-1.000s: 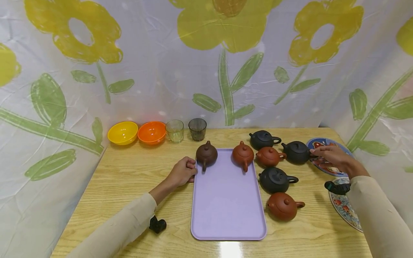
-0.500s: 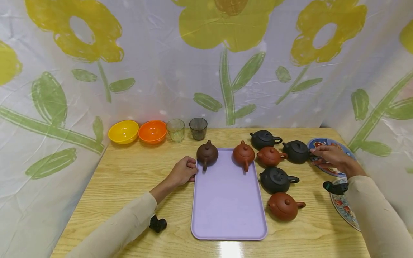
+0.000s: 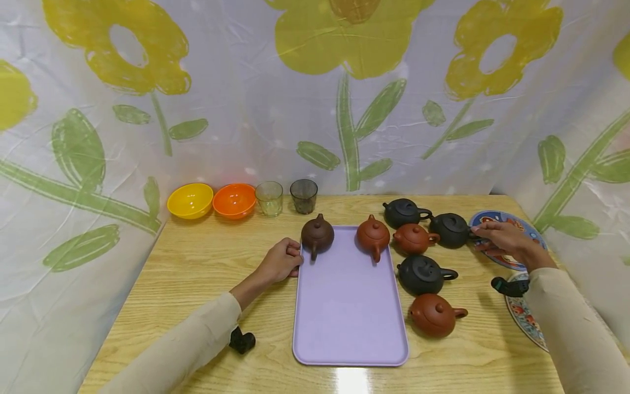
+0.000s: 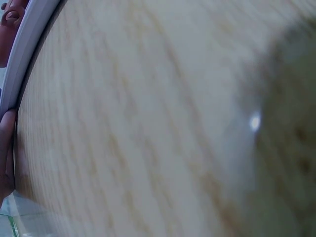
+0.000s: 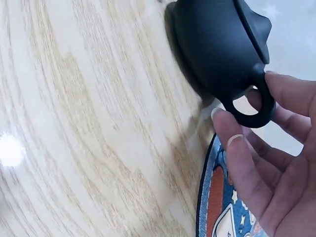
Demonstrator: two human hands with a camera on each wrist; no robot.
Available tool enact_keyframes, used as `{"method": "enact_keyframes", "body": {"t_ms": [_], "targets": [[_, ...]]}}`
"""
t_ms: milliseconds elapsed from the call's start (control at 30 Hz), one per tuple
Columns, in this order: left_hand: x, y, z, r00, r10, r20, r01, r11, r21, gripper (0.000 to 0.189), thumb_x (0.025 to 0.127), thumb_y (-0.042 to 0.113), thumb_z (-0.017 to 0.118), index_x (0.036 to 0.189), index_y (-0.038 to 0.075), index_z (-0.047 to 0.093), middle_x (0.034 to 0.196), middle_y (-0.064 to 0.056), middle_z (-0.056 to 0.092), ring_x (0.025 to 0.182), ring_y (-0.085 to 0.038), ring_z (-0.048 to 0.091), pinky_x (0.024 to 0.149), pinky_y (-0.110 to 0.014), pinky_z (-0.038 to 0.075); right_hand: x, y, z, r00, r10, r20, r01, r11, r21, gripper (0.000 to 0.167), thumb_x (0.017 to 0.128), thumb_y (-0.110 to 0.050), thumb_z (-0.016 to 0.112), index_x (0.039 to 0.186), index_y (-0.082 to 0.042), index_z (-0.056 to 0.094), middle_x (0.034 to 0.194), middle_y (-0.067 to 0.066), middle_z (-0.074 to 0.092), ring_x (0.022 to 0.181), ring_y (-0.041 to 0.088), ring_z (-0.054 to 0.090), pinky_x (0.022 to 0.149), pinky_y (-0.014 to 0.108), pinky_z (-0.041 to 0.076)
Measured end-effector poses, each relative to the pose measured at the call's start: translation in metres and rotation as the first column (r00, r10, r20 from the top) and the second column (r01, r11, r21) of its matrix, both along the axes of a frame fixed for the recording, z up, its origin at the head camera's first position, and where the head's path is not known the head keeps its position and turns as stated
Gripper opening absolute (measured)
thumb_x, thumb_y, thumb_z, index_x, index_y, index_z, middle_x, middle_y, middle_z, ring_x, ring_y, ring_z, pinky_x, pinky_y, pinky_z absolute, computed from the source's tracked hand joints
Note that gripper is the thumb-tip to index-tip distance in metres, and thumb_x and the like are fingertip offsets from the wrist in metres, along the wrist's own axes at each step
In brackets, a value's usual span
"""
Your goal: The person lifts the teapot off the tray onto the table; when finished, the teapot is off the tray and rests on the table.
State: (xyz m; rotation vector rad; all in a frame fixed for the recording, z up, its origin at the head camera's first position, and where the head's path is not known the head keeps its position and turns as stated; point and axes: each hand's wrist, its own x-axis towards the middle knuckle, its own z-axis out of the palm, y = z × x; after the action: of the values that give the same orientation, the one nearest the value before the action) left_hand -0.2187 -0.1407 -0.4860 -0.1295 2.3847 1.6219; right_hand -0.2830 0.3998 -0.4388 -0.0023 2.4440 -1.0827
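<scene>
In the head view my right hand point(image 3: 508, 241) pinches the handle of a black teapot point(image 3: 450, 230) at the back right. The right wrist view shows thumb and fingers about its loop handle point(image 5: 261, 111), the pot close over the wood. My left hand point(image 3: 281, 261) grips the left rim of a lilac tray point(image 3: 351, 306) with bent fingers. On the tray's far end sit a dark brown teapot point(image 3: 317, 235) and a reddish-brown teapot point(image 3: 372, 236). Right of the tray stand another black teapot point(image 3: 421, 274), a large reddish-brown one point(image 3: 433, 316), a smaller reddish-brown one point(image 3: 412, 238) and a black one point(image 3: 403, 212).
Along the back left are a yellow bowl point(image 3: 190, 201), an orange bowl point(image 3: 234, 201), a clear glass point(image 3: 269, 200) and a grey glass point(image 3: 303, 197). A blue patterned plate point(image 3: 529, 232) lies under my right hand, with a floral plate point(image 3: 524, 317) nearer. A flowered cloth point(image 3: 221, 109) hangs behind the table.
The black teapot in my right hand has shifted slightly left, toward the smaller reddish-brown teapot. My left hand stays at the tray's rim. The whole view drifts a little.
</scene>
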Motion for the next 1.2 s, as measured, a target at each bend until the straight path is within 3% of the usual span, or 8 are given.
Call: {"method": "enact_keyframes", "body": {"t_ms": [200, 367, 500, 600, 700, 833, 933, 1200], "targets": [[-0.001, 0.002, 0.0, 1.0, -0.011, -0.01, 0.011, 1.0, -0.004, 0.03, 0.093, 0.0, 0.061, 0.122, -0.002, 0.053, 0.104, -0.012, 0.056, 0.081, -0.017, 0.059, 0.059, -0.029, 0.061, 0.002, 0.001, 0.002, 1.0, -0.015, -0.025, 0.016, 0.999, 0.047, 0.071, 0.106, -0.047, 0.042, 0.149, 0.009, 0.033, 0.145, 0.037, 0.039, 0.102, 0.021, 0.068, 0.089, 0.04, 0.06], [-0.002, 0.003, -0.001, 1.0, -0.01, -0.015, 0.01, 1.0, -0.009, 0.03, 0.093, 0.0, 0.062, 0.122, -0.002, 0.053, 0.103, -0.013, 0.057, 0.08, -0.017, 0.059, 0.059, -0.028, 0.06, 0.006, 0.004, 0.005, 0.993, -0.069, -0.093, 0.074, 0.996, 0.048, 0.078, 0.104, -0.051, 0.044, 0.15, 0.01, 0.029, 0.136, 0.035, 0.049, 0.092, 0.016, 0.069, 0.089, 0.042, 0.06], [-0.002, 0.003, -0.001, 1.0, -0.003, -0.007, 0.003, 1.0, -0.002, 0.031, 0.092, 0.0, 0.062, 0.122, -0.001, 0.054, 0.104, -0.012, 0.056, 0.08, -0.017, 0.059, 0.058, -0.027, 0.06, 0.01, 0.003, 0.01, 0.974, -0.145, -0.174, 0.148, 0.989, 0.008, 0.077, 0.101, -0.055, 0.047, 0.146, 0.008, 0.038, 0.105, 0.008, 0.068, 0.084, 0.009, 0.068, 0.081, 0.035, 0.061], [-0.002, 0.003, 0.0, 1.0, 0.0, 0.0, 0.0, 1.0, 0.005, 0.031, 0.092, 0.0, 0.063, 0.122, 0.0, 0.054, 0.104, -0.012, 0.055, 0.081, -0.017, 0.059, 0.059, -0.027, 0.06, 0.013, 0.0, 0.017, 0.951, -0.2, -0.235, 0.199, 0.98, -0.029, 0.074, 0.1, -0.056, 0.05, 0.141, 0.005, 0.045, 0.09, -0.015, 0.066, 0.081, 0.007, 0.067, 0.074, 0.03, 0.06], [-0.002, 0.002, 0.0, 1.0, -0.001, 0.001, 0.001, 1.0, 0.006, 0.031, 0.092, -0.001, 0.063, 0.122, 0.0, 0.054, 0.104, -0.011, 0.055, 0.08, -0.017, 0.059, 0.058, -0.027, 0.06, 0.016, -0.007, 0.026, 0.931, -0.237, -0.278, 0.225, 0.971, -0.076, 0.065, 0.099, -0.055, 0.051, 0.133, 0.001, 0.051, 0.084, -0.024, 0.063, 0.078, 0.007, 0.066, 0.068, 0.027, 0.059], [-0.003, 0.001, -0.001, 1.0, 0.001, 0.002, -0.001, 1.0, 0.005, 0.031, 0.092, -0.001, 0.063, 0.122, 0.0, 0.054, 0.103, -0.011, 0.056, 0.078, -0.016, 0.058, 0.058, -0.027, 0.06, 0.022, -0.023, 0.04, 0.919, -0.244, -0.309, 0.214, 0.968, -0.13, 0.052, 0.1, -0.052, 0.054, 0.124, -0.005, 0.057, 0.082, -0.023, 0.064, 0.073, 0.007, 0.065, 0.065, 0.024, 0.058], [-0.003, 0.001, -0.002, 1.0, 0.0, 0.003, 0.0, 1.0, 0.005, 0.031, 0.092, -0.001, 0.063, 0.122, -0.001, 0.054, 0.103, -0.012, 0.057, 0.078, -0.017, 0.058, 0.058, -0.028, 0.06, 0.028, -0.041, 0.051, 0.923, -0.216, -0.319, 0.173, 0.972, -0.158, 0.046, 0.1, -0.049, 0.054, 0.12, -0.007, 0.059, 0.086, -0.025, 0.065, 0.072, 0.005, 0.065, 0.063, 0.023, 0.056], [-0.002, -0.002, -0.004, 1.0, -0.002, 0.008, 0.002, 1.0, 0.007, 0.03, 0.093, 0.0, 0.063, 0.122, -0.001, 0.054, 0.103, -0.011, 0.056, 0.081, -0.017, 0.059, 0.06, -0.029, 0.061, 0.042, -0.1, 0.066, 0.954, -0.115, -0.277, 0.053, 0.974, -0.22, 0.047, 0.102, -0.046, 0.052, 0.124, -0.005, 0.058, 0.1, -0.024, 0.064, 0.079, 0.008, 0.066, 0.068, 0.028, 0.058]]}}
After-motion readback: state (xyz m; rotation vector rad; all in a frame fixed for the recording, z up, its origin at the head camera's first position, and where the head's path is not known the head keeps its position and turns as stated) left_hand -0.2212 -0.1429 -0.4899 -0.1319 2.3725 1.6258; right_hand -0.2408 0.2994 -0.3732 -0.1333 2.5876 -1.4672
